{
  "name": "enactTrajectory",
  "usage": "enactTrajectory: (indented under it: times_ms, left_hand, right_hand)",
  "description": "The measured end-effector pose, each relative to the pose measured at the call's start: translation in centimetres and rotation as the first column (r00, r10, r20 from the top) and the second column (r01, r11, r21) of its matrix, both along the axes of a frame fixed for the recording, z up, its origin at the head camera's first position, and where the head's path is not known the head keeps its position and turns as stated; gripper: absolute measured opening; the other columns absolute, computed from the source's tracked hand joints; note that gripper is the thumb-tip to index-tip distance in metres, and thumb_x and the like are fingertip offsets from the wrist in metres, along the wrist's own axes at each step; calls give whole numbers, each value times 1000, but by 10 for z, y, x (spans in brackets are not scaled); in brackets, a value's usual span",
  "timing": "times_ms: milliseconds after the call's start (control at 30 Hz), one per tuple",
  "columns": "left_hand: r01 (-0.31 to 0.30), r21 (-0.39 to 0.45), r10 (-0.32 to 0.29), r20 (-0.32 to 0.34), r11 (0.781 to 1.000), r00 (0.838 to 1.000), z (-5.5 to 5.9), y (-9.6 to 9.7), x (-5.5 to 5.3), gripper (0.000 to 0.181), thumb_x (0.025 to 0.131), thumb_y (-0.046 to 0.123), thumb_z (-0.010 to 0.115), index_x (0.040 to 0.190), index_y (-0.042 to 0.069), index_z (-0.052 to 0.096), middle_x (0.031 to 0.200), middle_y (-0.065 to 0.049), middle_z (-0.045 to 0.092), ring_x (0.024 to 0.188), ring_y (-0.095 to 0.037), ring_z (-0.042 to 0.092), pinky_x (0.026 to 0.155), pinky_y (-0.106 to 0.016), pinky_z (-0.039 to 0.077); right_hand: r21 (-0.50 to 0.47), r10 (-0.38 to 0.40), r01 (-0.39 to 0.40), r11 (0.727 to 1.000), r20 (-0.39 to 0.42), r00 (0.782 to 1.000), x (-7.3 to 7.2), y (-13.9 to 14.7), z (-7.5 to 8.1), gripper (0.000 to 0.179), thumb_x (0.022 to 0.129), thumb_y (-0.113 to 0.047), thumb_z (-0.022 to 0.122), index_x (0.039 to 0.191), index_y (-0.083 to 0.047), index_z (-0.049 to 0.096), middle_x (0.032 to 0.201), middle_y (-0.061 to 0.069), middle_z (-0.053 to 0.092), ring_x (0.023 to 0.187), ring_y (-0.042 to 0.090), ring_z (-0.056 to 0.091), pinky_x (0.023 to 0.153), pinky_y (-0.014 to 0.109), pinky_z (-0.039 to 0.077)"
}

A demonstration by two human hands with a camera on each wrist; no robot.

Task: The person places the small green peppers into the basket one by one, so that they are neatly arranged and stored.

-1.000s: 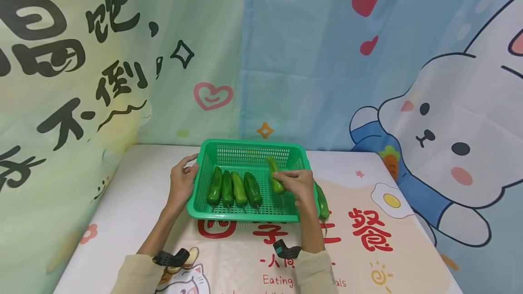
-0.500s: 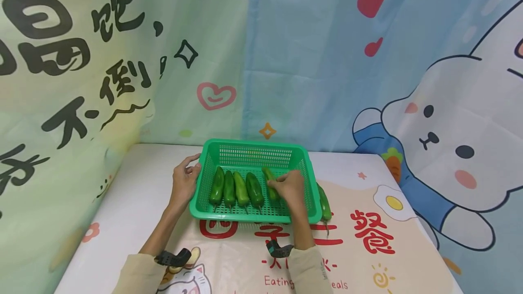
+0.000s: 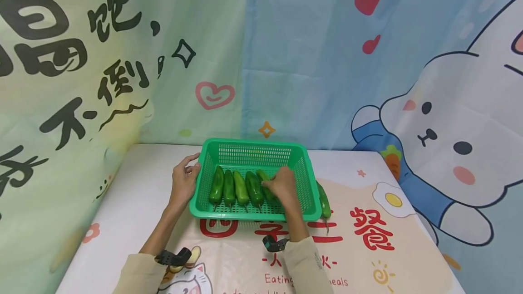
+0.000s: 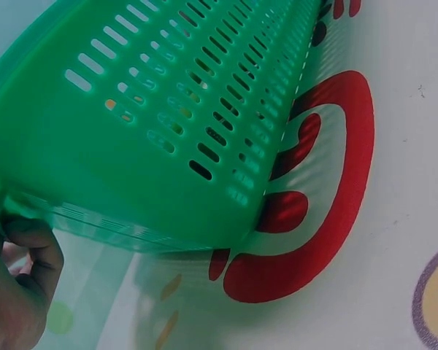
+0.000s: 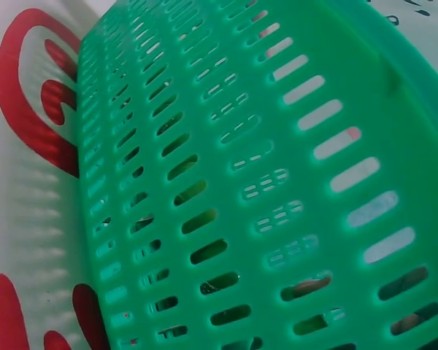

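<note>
The green plastic basket holds a row of several green peppers, lying side by side with their stems toward the front. At its left end, my left hand grips the rim; in the left wrist view the curled fingers of that hand are at the basket's edge. My right hand reaches inside and pinches another green pepper close against the right end of the row, covering part of it. In the right wrist view, the slotted basket wall hides most of that hand.
One more green pepper lies on the table outside the basket's right side. A printed cloth with red characters covers the tabletop. Behind stands a cartoon-printed curtain.
My right hand has lowered the pepper into the basket and shifted it left, up beside the row. My left hand has stayed on the rim.
</note>
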State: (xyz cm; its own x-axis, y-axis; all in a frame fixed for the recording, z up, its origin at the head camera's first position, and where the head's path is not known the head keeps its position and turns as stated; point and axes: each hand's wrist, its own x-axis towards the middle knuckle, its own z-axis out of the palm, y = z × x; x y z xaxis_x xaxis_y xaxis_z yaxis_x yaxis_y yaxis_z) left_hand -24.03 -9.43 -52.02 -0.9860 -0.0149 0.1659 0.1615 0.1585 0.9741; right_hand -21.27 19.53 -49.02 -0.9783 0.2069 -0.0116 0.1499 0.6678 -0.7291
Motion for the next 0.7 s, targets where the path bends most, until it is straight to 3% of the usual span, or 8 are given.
enactTrajectory:
  times_ms: [67,267,367,467,600,667,700]
  left_hand:
    - [-2,1,2,-3,1000,1000,0,-1,0,42,117,17,52,155,1,58,103,-38,76,68,-7,73,61,-21,59]
    - [0,5,0,-7,1000,1000,0,-2,-1,42,116,17,52,155,1,58,103,-37,75,69,-8,72,62,-21,58]
    - [0,5,0,-3,1000,1000,0,-2,-1,42,117,18,52,155,2,58,103,-37,76,70,-9,73,62,-21,59]
    - [3,9,-3,2,1000,1000,1,-1,0,42,117,18,52,156,2,57,103,-37,75,69,-9,73,62,-21,59]
    - [6,0,-6,4,1000,1000,1,0,2,43,117,17,52,156,1,57,102,-38,75,68,-6,71,62,-21,59]
    - [4,-11,-4,1,1000,1000,1,0,1,43,117,17,51,156,1,56,102,-37,75,68,-5,70,62,-20,58]
    - [4,-15,-4,-1,1000,1000,1,0,1,43,116,17,52,156,1,56,101,-37,75,68,-5,70,62,-20,58]
  right_hand:
    - [11,5,-5,1000,13,1000,-11,4,-16,62,84,-7,93,51,-16,42,46,-5,31,43,12,36,46,30,38]
    - [69,43,-45,997,34,998,-54,25,-89,62,83,-19,96,56,-20,40,50,-6,30,46,12,41,44,32,42]
    - [91,59,-65,994,67,996,-63,29,-102,65,83,-23,97,57,-21,38,52,-7,27,46,11,38,42,29,41]
    - [108,72,-82,991,98,993,-65,30,-107,65,84,-27,97,57,-21,38,53,-7,26,46,11,35,42,29,38]
    - [99,69,-82,992,127,990,-61,30,-103,67,85,-28,96,56,-21,36,53,-7,23,46,11,30,43,30,36]
    - [86,60,-71,994,116,991,-55,28,-95,69,86,-26,96,57,-21,33,54,-7,20,46,10,27,43,31,35]
    - [89,63,-71,993,93,994,-46,25,-82,69,86,-26,96,57,-21,33,54,-6,19,47,11,27,44,31,35]
